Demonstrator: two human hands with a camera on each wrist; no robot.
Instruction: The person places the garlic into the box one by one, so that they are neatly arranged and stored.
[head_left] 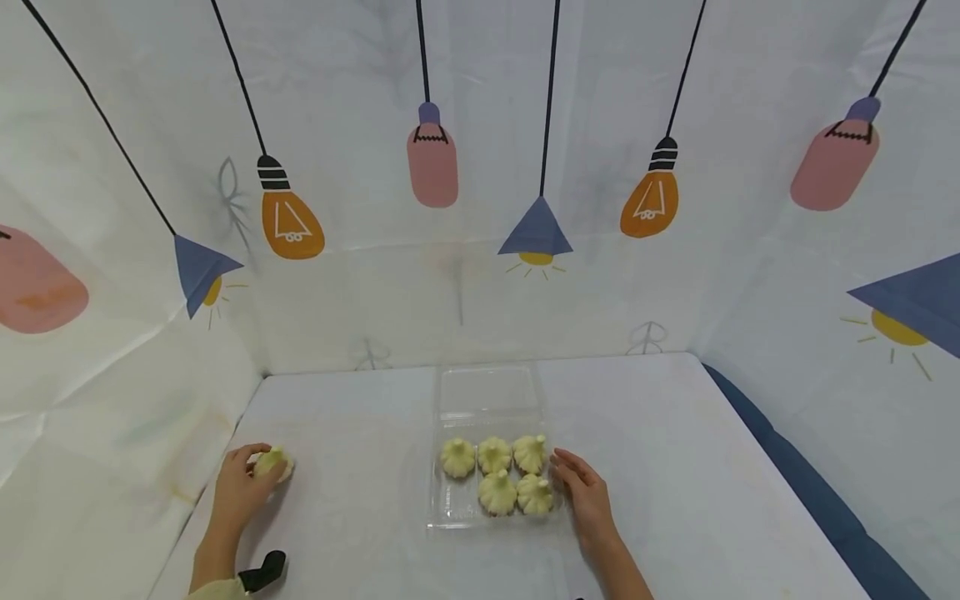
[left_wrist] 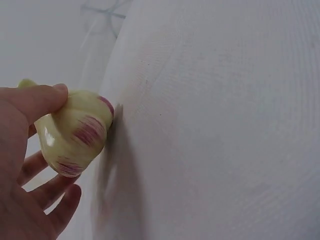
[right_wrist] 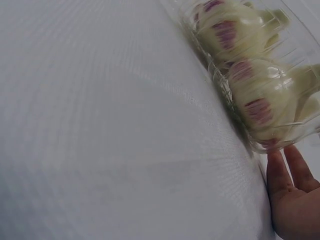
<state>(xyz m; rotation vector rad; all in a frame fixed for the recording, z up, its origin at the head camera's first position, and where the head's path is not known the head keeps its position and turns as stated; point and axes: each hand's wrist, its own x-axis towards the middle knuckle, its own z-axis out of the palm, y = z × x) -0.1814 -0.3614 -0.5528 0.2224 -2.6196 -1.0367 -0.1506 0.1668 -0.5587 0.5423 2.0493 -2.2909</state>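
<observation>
At the left side of the table my left hand (head_left: 243, 483) grips a garlic bulb (left_wrist: 77, 132), pale yellow with purple streaks, between thumb and fingers. The bulb is close over the white tabletop. A clear plastic box (head_left: 450, 518) lies at the middle of the table with its lid folded back. Inside it sit several more garlic bulbs (head_left: 493, 455): three along the back, two in front at the middle and right. My right hand (head_left: 588, 500) is at the box's right side, its fingertips right at the clear wall, fingers fairly straight.
A white cloth with printed lamps (head_left: 537, 229) hangs behind the table and on both sides. The white tabletop (head_left: 352, 467) stretches between my left hand and the box. Dark blue fabric (head_left: 795, 475) runs along the table's right edge. A black strap piece (head_left: 262, 572) sits at my left wrist.
</observation>
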